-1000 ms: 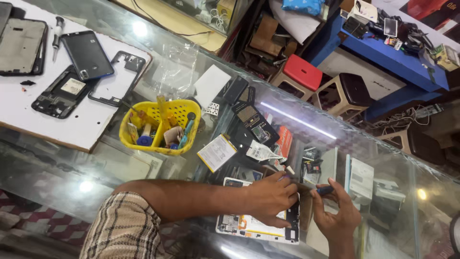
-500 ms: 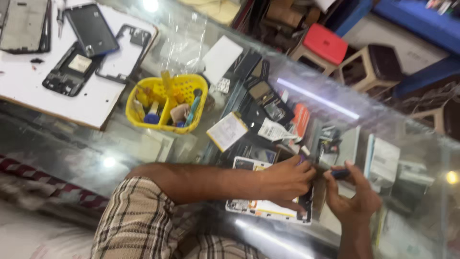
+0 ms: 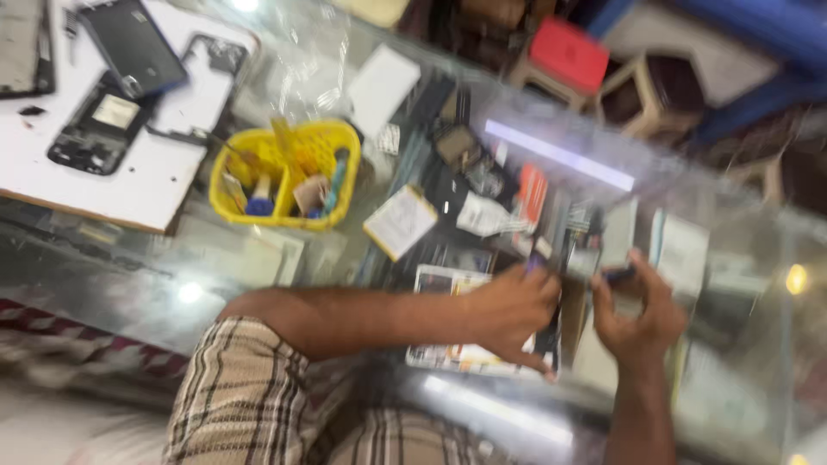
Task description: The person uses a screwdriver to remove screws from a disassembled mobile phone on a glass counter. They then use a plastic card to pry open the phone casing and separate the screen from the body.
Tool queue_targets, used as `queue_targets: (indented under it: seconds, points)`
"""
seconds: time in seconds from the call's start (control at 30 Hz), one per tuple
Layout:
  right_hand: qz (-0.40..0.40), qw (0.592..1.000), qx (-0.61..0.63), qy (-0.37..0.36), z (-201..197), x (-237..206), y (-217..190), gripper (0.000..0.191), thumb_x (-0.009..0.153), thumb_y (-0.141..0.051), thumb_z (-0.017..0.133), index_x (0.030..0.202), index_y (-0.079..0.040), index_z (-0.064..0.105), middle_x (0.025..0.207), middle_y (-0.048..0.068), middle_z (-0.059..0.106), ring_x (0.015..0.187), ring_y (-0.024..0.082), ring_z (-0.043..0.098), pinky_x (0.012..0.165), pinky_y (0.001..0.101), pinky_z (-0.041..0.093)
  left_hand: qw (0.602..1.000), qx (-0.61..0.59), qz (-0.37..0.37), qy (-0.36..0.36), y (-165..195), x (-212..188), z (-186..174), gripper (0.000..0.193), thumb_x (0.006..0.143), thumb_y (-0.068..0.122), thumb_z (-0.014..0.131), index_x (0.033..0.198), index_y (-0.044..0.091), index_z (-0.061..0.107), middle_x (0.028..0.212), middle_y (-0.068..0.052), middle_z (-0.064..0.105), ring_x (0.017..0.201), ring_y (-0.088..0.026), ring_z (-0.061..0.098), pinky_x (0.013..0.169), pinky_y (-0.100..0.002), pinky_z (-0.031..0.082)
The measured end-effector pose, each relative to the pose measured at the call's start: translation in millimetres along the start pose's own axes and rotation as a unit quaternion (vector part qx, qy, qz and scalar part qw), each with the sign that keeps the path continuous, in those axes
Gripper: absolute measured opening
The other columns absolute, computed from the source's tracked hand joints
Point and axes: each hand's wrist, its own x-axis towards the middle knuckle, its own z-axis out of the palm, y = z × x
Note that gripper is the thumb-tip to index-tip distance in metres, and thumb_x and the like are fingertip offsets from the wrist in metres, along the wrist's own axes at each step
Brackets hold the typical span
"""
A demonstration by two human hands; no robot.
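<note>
Hands meet over a dark phone (image 3: 551, 331) lying on the glass counter (image 3: 155, 284), just right of a white printed card (image 3: 448, 280). Left hand (image 3: 512, 310) curls down on the phone's edge, steadying it; right hand (image 3: 637, 314) pinches a small dark tool (image 3: 618, 275) at its top. Blur hides the contact, but this looks like prying or unscrewing, which calls for a firm brace and a fine tip. A yellow basket (image 3: 284, 176) of tools sits well apart.

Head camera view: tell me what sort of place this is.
Probably a phone repair counter: opened phones lie on a white board, a yellow basket holds small tools, and both hands work on a dark phone over a glass counter.
</note>
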Motion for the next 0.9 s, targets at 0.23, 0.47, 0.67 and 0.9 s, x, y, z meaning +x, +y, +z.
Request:
queue_targets:
  seconds: [0.23,0.47,0.67,0.9]
  points:
    - [0.055,0.99,0.128,0.026,-1.1,-6.2,9.0,0.056,0.095,-0.003,0.082,0.142,-0.001,0.052,0.118,0.018,0.071,0.101,0.022,0.075,0.084,0.0321,0.064,0.993,-0.015,-0.025,-0.114,2.8,-3.9,-16.0,0.13,0.038,0.086,0.078,0.122,-0.011,0.058,0.133,-0.027,0.049,0.128,-0.043,0.044,0.102,-0.065,0.036]
    - [0.101,0.976,0.191,-0.026,-6.8,-8.3,3.9,0.062,0.101,0.0,0.083,0.147,-0.004,0.041,0.113,0.016,0.076,0.099,0.02,0.078,0.086,0.0301,0.065,0.984,-0.067,-0.066,-0.151,2.9,-9.6,-22.2,0.127,0.054,0.065,0.086,0.141,-0.015,0.038,0.141,-0.033,0.044,0.134,-0.045,0.041,0.111,-0.063,0.028]
    - [0.077,0.977,0.197,-0.009,2.5,0.3,-6.2,0.055,0.102,0.0,0.08,0.141,-0.004,0.042,0.112,0.017,0.075,0.105,0.023,0.078,0.086,0.0305,0.066,0.989,-0.098,-0.054,-0.099,-3.9,-1.9,-34.2,0.126,0.051,0.066,0.087,0.139,-0.014,0.043,0.139,-0.032,0.047,0.131,-0.045,0.044,0.113,-0.056,0.03]
    - [0.07,0.973,0.217,-0.022,7.2,-3.4,-3.8,0.054,0.102,-0.002,0.08,0.139,-0.003,0.041,0.111,0.017,0.075,0.103,0.023,0.078,0.086,0.0305,0.066,0.985,-0.12,-0.059,-0.107,-13.9,-2.7,-31.0,0.101,0.064,0.068,0.083,0.122,-0.011,0.055,0.131,-0.028,0.057,0.118,-0.043,0.054,0.102,-0.051,0.044]
